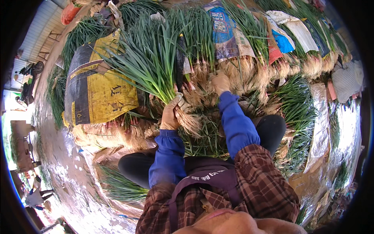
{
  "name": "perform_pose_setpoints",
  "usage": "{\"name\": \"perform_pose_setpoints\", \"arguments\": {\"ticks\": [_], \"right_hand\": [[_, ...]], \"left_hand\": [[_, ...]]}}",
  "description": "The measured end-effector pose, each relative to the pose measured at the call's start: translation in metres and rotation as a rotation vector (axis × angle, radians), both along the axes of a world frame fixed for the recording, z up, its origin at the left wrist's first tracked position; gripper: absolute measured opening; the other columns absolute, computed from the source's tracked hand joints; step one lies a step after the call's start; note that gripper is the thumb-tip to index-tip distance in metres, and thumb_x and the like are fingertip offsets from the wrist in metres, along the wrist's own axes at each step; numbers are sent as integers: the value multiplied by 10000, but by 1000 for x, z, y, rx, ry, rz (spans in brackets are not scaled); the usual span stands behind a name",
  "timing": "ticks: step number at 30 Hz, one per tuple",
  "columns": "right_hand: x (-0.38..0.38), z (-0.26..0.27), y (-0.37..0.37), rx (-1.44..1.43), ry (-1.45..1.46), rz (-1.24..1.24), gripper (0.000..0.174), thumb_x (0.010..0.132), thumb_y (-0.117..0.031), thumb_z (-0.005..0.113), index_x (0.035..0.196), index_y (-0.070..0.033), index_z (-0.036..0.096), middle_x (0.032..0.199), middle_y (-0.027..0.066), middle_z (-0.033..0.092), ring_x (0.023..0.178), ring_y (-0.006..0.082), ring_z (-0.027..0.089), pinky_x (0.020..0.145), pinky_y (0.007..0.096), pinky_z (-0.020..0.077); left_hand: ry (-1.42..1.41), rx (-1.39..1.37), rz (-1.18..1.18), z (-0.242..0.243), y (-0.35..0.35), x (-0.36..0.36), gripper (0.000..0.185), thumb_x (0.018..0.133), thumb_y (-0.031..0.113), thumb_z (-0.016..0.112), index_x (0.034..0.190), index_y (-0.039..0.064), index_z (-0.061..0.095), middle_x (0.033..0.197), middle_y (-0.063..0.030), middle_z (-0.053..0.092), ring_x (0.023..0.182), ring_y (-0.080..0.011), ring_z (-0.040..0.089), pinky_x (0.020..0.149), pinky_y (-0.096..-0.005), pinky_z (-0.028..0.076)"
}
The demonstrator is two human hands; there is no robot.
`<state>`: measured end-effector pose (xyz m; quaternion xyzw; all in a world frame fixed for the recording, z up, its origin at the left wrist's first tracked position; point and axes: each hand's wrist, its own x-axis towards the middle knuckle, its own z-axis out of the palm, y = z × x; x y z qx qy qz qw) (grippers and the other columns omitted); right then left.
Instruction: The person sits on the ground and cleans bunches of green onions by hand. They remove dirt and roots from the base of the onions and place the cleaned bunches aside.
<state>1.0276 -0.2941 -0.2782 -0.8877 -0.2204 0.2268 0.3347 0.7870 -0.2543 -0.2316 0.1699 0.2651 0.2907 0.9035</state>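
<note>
My gloved left hand [171, 111] is closed around the lower stems of a bunch of long green allium plants [157, 64], their pale roots hanging below the fist. To its right, my gloved right hand [219, 82] is at the root end of plants in the pile [201, 46]; its fingers are partly hidden, so its grip is unclear. A dark, long, narrow object [181, 58] lies upright between the held bunch and the pile. A yellow and black woven sack [108, 93] covers plants on the left.
Printed sacks [223, 32] cover more rooted plants along the far side. Loose green plants [298, 108] lie at right, and others [124, 184] by my left knee. Behind at left stand motorbikes [29, 84]; a person [36, 197] is at lower left.
</note>
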Motion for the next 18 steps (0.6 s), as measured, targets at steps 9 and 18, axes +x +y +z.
{"name": "perform_pose_setpoints", "arguments": {"ticks": [9, 18], "right_hand": [[-93, 16, -82, 903, 145, 212, 124, 945, -118, 527, 970, -36, 616, 851, 31, 636, 690, 93, 551, 609, 244, 466], [-107, 53, -63, 641, 1025, 126, 284, 899, -165, 611, 1134, -9, 586, 878, 74, 630, 758, 133, 588, 670, 210, 470]], "left_hand": [[359, 153, -100, -8, -32, 31, 152, 885, 141, 629, 965, 13, 651, 748, 3, 624, 508, -54, 480, 443, -185, 414], [529, 428, -30, -25, -64, 4, 163, 879, 71, 622, 1013, -21, 613, 731, -76, 661, 518, -134, 598, 436, -223, 483]]}}
